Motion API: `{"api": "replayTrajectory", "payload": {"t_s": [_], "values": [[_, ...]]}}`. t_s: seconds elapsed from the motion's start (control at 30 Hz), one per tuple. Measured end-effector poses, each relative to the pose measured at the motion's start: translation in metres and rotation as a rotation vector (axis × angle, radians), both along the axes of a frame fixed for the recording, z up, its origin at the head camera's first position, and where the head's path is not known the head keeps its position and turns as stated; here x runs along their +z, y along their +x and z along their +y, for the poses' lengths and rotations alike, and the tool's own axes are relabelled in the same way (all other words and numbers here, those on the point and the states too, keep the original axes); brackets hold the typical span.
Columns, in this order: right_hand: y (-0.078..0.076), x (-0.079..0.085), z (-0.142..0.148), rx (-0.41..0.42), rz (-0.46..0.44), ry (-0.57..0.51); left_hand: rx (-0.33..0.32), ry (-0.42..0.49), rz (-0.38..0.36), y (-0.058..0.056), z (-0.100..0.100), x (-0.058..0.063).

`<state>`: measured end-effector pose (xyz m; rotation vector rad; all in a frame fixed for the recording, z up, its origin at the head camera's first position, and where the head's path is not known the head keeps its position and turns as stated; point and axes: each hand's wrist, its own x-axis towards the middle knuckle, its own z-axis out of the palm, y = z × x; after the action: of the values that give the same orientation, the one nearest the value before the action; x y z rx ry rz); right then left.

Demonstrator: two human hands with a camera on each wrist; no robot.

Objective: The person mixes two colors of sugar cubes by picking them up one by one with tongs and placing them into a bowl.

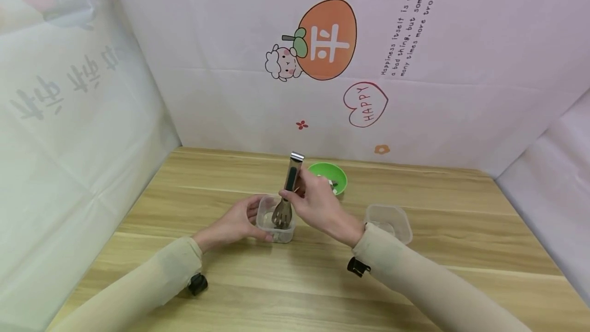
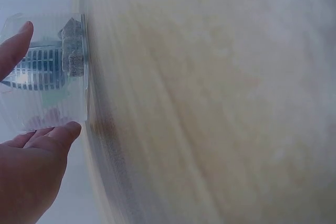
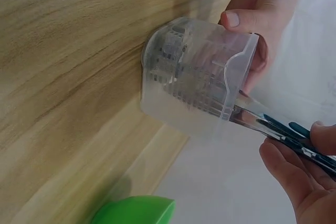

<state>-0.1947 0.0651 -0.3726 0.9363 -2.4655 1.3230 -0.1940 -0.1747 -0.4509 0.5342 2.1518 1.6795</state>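
Observation:
My left hand [image 1: 230, 225] holds a clear plastic container [image 1: 282, 237] upright on the table, thumb on one side and fingers on the other. In my right hand [image 1: 321, 205] is a pair of metal tongs [image 1: 293, 174] with dark grip inserts, gripped by the handles and tilted slightly. Their slotted heads [image 2: 42, 69] reach down inside the container. Several greyish blocky pieces [image 2: 73, 51] lie at the container's bottom beside the heads. Whether the tongs pinch a piece is hard to tell through the cloudy wall.
Behind my right hand stands a green bowl [image 1: 328, 169] with white and dark pieces in it. A second clear plastic container [image 1: 400, 215] sits to the right, partly behind my right sleeve. Printed sheets [image 1: 230, 106] hang around the wooden table [image 1: 258, 291].

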Motion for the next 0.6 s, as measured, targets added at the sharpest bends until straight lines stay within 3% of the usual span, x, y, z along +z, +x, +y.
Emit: {"api": "replayTrajectory", "payload": {"t_s": [0.6], "values": [[-0.0054,-0.0018,-0.0037,-0.021,-0.014,-0.003,0.009,-0.011,0.005,-0.0002,0.0005,-0.0008]]}}
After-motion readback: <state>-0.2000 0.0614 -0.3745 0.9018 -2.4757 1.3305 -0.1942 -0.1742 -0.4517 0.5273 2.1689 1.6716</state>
